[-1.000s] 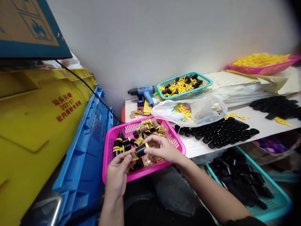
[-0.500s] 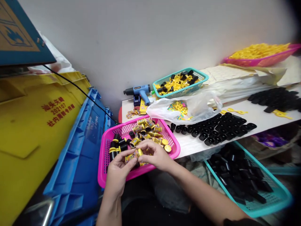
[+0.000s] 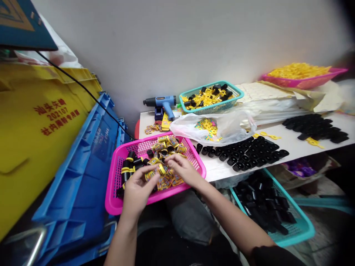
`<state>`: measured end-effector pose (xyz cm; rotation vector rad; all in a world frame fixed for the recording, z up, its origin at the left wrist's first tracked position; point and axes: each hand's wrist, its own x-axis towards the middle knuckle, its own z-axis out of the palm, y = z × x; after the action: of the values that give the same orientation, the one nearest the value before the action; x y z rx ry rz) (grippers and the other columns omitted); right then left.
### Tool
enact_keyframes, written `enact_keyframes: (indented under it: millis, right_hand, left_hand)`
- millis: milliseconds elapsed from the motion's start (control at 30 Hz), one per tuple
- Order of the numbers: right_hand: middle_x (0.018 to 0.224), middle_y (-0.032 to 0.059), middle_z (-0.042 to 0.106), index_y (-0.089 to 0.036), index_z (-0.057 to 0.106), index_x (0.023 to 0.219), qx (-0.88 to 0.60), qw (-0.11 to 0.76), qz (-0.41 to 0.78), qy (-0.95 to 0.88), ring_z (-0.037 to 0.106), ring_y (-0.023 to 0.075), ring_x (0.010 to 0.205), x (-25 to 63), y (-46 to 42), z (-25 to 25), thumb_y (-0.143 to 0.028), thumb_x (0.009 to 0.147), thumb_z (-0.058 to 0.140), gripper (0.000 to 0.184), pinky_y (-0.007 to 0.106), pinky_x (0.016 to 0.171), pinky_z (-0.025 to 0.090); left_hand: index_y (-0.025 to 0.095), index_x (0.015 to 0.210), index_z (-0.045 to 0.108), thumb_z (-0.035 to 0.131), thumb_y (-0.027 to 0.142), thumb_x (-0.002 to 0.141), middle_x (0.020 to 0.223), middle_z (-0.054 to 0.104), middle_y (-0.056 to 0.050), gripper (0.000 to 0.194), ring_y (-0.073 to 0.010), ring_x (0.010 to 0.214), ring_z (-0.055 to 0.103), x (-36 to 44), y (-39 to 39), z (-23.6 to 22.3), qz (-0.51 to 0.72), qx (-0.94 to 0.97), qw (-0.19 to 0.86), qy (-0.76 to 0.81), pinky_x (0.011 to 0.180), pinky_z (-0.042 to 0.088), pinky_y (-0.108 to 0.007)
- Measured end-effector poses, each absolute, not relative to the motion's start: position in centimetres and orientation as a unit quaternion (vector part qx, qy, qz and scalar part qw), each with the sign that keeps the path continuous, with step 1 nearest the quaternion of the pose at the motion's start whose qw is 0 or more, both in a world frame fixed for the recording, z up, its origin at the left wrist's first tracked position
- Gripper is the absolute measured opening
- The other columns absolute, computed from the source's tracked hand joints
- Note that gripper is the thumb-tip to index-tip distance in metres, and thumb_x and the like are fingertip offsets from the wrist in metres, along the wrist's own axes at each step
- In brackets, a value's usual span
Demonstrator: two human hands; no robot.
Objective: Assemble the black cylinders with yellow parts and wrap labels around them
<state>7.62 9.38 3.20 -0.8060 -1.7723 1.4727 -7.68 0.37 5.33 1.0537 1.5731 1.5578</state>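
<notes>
My left hand [image 3: 140,192] is closed round a small bottle [image 3: 152,173] with a printed yellow label and a yellow top, held above the front of a pink basket [image 3: 113,192]. Close by on the right is my right hand [image 3: 184,170]. Its fingers are slightly bent and apart from the bottle, over the basket's contents. Under the hands lie loose printed label sleeves [image 3: 165,182]. More labelled bottles [image 3: 173,142] fill the back of the basket, and black bottles with yellow tops [image 3: 126,171] line its left side.
Rows of black bottles [image 3: 244,155] stand on the white table [image 3: 215,171] beside a plastic bag [image 3: 183,125]. Behind are a heat gun [image 3: 163,102] and a teal basket [image 3: 212,107] of yellow wands. Blue crates [image 3: 80,184] rise at left; another teal basket [image 3: 302,232] sits low at right.
My right hand has come off the bottle and moved slightly up and right, fingers parting. The left hand keeps the bottle. The whole view has shifted a little.
</notes>
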Motion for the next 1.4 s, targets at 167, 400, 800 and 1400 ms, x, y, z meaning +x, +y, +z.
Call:
enact_keyframes:
  millis: [167, 400, 800, 1400]
  right_hand:
    - [0.084, 0.0106, 0.066, -0.015, 0.066, 0.077, -0.446, 0.134, 0.197, -0.863, 0.057, 0.0242, 0.089, 9.5, 12.0, 3.2, -0.036, 0.076, 0.069, 0.021, 0.037, 0.084, 0.042]
    - [0.078, 0.0096, 0.067, -0.016, 0.074, 0.080, -0.394, 0.070, 0.182, -0.898, 0.062, 0.0208, 0.079, 9.2, 12.7, 2.1, -0.016, 0.079, 0.065, 0.009, 0.031, 0.077, 0.046]
    - [0.103, 0.0059, 0.073, -0.028, 0.047, 0.136, -0.381, 0.089, 0.276, -0.878, 0.068, 0.0214, 0.093, 12.0, 13.2, 4.4, -0.011, 0.084, 0.054, 0.055, 0.028, 0.080, 0.047]
    - [0.123, 0.0118, 0.063, -0.017, 0.065, 0.114, -0.349, 0.237, 0.400, -0.814, 0.056, 0.0248, 0.117, 11.3, 13.5, 6.0, -0.040, 0.087, 0.053, 0.037, 0.039, 0.101, 0.039]
  left_hand:
    - [0.023, 0.100, 0.072, 0.076, 0.030, 0.065, 0.108, 0.072, -0.010, 0.037, -0.0298, 0.105, 0.065, -8.8, 3.5, 4.1, 0.499, 0.463, 0.272, 0.680, 0.097, 0.045, -0.043]
    - [0.027, 0.099, 0.073, 0.069, 0.023, 0.068, 0.112, 0.071, -0.008, 0.032, -0.0288, 0.118, 0.058, -9.7, 2.8, 2.8, 0.489, 0.478, 0.267, 0.679, 0.105, 0.037, -0.043]
    - [0.024, 0.100, 0.073, 0.066, 0.031, 0.076, 0.108, 0.072, -0.007, 0.026, -0.0239, 0.096, 0.067, -9.0, 1.7, 3.3, 0.528, 0.484, 0.240, 0.655, 0.091, 0.049, -0.037]
    - [0.019, 0.088, 0.063, 0.071, 0.030, 0.067, 0.074, 0.066, 0.001, 0.026, -0.0123, 0.068, 0.062, -5.3, 4.5, 2.3, 0.635, 0.344, 0.387, 0.573, 0.068, 0.049, -0.025]
